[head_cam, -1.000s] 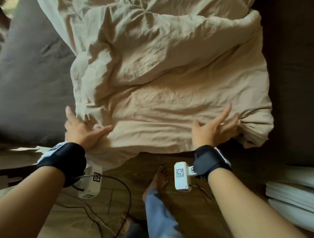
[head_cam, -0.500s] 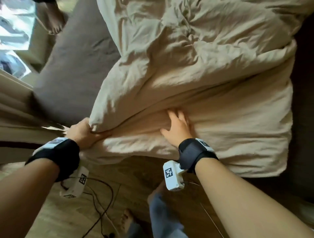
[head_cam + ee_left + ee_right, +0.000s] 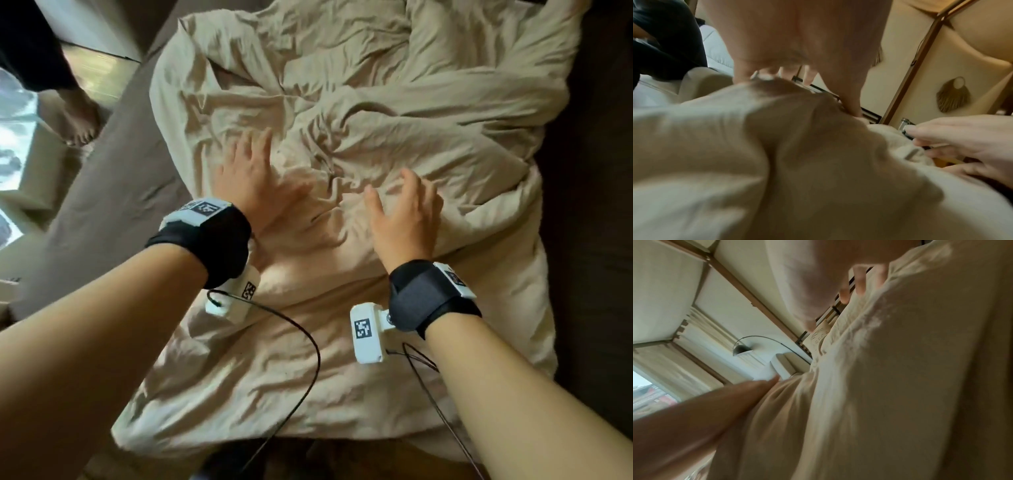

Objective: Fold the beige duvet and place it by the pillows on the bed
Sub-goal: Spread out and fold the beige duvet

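duvet [image 3: 394, 113] rumpled on grey bed [image 3: 113, 192] | my left hand [image 3: 253, 181] flat, right hand [image 3: 407, 212] loosely spread, both on duvet | lamp [image 3: 742, 348] at 9 o'clock

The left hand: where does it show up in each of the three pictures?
Head view: the left hand lies left of centre, fingers spread on the beige duvet.
Left wrist view: it fills the top centre, fingertips down on the duvet.
Right wrist view: it reaches in from the lower left along the duvet.
Shared landmark: the beige duvet.
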Action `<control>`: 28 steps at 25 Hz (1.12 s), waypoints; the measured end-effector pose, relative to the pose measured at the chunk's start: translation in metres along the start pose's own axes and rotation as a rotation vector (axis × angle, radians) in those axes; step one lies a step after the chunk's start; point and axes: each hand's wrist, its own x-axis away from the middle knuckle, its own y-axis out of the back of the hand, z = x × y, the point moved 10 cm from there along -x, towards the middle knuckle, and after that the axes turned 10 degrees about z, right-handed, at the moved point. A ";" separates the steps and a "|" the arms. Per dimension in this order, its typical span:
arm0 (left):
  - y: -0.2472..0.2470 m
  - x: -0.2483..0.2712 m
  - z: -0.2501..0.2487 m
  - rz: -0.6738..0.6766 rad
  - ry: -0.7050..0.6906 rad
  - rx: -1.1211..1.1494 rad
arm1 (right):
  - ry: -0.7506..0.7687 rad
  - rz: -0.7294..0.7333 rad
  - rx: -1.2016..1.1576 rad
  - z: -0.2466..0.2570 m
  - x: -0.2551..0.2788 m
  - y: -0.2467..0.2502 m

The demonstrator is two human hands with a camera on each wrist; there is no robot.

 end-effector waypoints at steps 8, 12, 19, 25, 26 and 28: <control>-0.128 -0.044 0.101 0.639 0.106 0.029 | -0.503 0.398 -0.221 -0.022 -0.116 -0.110; -0.084 -0.085 0.128 0.684 -0.044 0.080 | -0.450 0.424 0.043 0.045 -0.187 -0.168; 0.020 -0.099 0.192 0.395 -0.055 0.341 | 0.059 0.269 -0.238 0.289 -0.262 -0.185; 0.028 -0.137 0.248 0.559 0.314 0.719 | -0.089 0.693 0.111 0.204 -0.219 -0.235; 0.026 -0.152 0.256 0.494 0.357 0.664 | -0.188 0.754 0.164 0.167 -0.205 -0.234; 0.014 -0.172 0.274 0.383 0.482 0.486 | -0.325 0.821 0.131 0.120 -0.178 -0.228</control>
